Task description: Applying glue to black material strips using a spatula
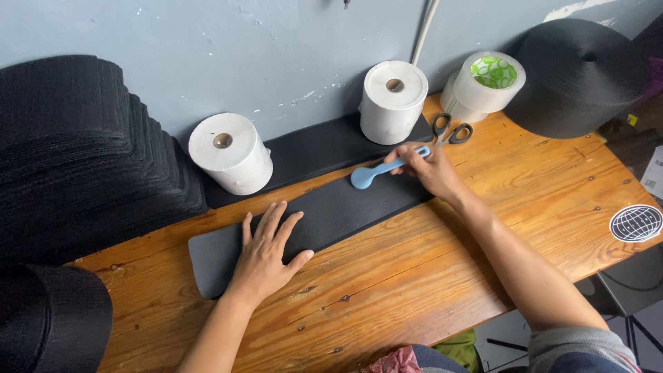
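Two bare hands are seen over a wooden table [525, 200]. The left hand [266, 252] is laid flat, fingers spread and grasping nothing, on the near end of a long dark foam strip [345, 207] that lies slantwise across the tabletop. The right hand [428, 168] is closed around the handle of a light blue spoon-shaped tool [376, 171], whose rounded head is pressed onto the far part of the strip. A second dark strip [318, 148] is placed just behind, along the grey wall. Two white paper rolls [235, 153] [392, 100] are stood on or against it. Scissors [449, 131] with dark handles are laid near the right hand, beside a tape roll [487, 83] with a green-patterned core. Stacked black pads [76, 159] are piled at the left, and a large black webbing roll [580, 72] is set at the far right.
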